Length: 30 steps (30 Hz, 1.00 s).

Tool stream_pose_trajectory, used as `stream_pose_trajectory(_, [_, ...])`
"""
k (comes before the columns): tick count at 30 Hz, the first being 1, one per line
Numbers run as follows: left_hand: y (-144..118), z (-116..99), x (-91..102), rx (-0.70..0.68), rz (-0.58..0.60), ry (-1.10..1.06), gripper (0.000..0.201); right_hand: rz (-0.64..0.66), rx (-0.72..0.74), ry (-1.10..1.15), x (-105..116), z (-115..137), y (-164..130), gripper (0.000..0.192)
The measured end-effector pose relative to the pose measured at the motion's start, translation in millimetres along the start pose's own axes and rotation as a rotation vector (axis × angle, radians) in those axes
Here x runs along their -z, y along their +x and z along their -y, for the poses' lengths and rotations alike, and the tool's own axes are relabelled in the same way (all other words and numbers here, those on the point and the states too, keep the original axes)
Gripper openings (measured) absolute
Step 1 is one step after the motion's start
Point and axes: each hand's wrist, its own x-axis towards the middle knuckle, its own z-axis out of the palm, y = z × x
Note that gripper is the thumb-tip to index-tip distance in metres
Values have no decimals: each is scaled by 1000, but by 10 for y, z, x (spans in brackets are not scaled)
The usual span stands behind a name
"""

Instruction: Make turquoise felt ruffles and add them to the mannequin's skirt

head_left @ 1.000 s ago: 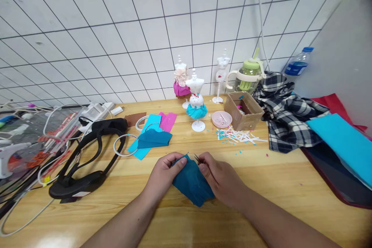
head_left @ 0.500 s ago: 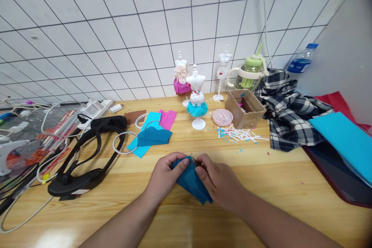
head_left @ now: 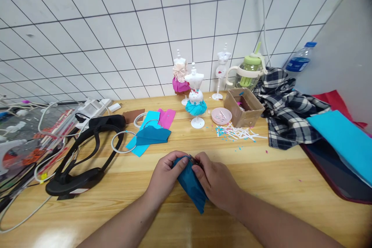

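Item: teal fabric piece (head_left: 192, 188), on tabletop (head_left: 285, 186), well in front of mannequin w/ teal skirt (head_left: 195, 99). Left hand (head_left: 164, 178) pinches its upper-left edge; right hand (head_left: 216, 182) grips its top, closed on fabric plus a thin dark tool (head_left: 194, 159), type unclear. Cardboard box (head_left: 243, 106) right of mannequin; black headset (head_left: 84, 155) far left.

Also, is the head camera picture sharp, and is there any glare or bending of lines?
Head view: sharp around the hands and the teal fabric; the wall tile lines bow, a wide-lens distortion; a pale glare patch sits on the wooden table at lower left; the top right corner is darkened.
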Motion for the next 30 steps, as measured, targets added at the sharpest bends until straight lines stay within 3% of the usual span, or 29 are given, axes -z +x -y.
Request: stream_pose_trajectory(30, [-27,-24,-62,-17,-10,76,28,2,-4,68,4,6,-4,28])
